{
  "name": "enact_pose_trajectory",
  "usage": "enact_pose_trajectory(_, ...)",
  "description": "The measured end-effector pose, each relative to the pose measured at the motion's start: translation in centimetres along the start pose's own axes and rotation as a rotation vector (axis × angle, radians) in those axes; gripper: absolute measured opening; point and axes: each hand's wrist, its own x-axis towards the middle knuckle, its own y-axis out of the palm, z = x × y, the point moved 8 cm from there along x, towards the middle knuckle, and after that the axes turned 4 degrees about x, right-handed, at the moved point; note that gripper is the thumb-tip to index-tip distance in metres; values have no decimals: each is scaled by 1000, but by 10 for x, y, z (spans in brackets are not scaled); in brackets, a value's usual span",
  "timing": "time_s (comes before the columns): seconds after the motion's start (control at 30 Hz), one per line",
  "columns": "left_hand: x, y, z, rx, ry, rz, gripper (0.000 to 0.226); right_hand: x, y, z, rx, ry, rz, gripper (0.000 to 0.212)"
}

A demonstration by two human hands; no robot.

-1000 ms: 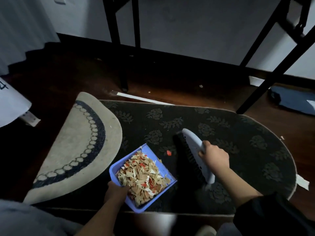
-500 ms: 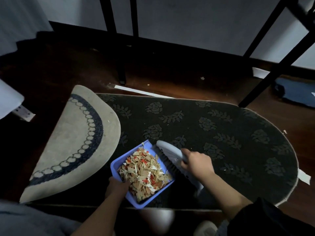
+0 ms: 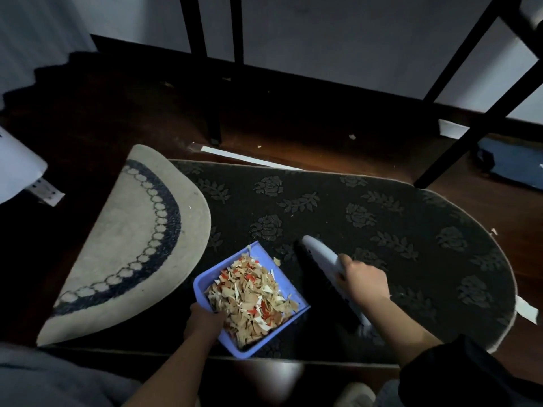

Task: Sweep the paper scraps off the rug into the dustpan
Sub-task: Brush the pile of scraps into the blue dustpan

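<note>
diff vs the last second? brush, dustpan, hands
The right hand swept the brush left up against the dustpan lip, then drew it back right, leaving a gap. The red scrap that lay on the rug by the lip is gone, apparently swept in. Unchanged: the left hand grips the pan's near corner; both grips kept, pan in place.
</note>
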Motion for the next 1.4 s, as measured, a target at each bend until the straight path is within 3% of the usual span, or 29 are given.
enact_pose_trajectory(0.27, 1, 0, 0, -4, -10, 10, 75, -14, 18, 58, -22, -247, 84, 42)
enact_pose_trajectory(0.43, -2, -9, 11, -7, -24, -9, 75, -16, -11, 42, 62, -182, -88, 55)
enact_pose_trajectory(0.57, 1, -17, 22, -27, -31, -25, 76, -13, -25, 26, 86, -91, -141, 39)
enact_pose_trajectory(0.9, -5, -19, 11, 17, -13, -21, 78, -3, -9, -21, 80, 163, -110, 28)
enact_pose_trajectory(1.13, -3, -12, 0, 34, 1, 1, 78, -10, 22, 17, 60, -11, 53, 32)
enact_pose_trajectory(1.3, -4, -11, -2, 29, -7, 3, 80, -16, 4, 40, 107, -112, -20, 42)
enact_pose_trajectory(1.4, -5, -10, -3, 28, -7, 6, 80, -15, -13, 31, 118, -73, -93, 43)
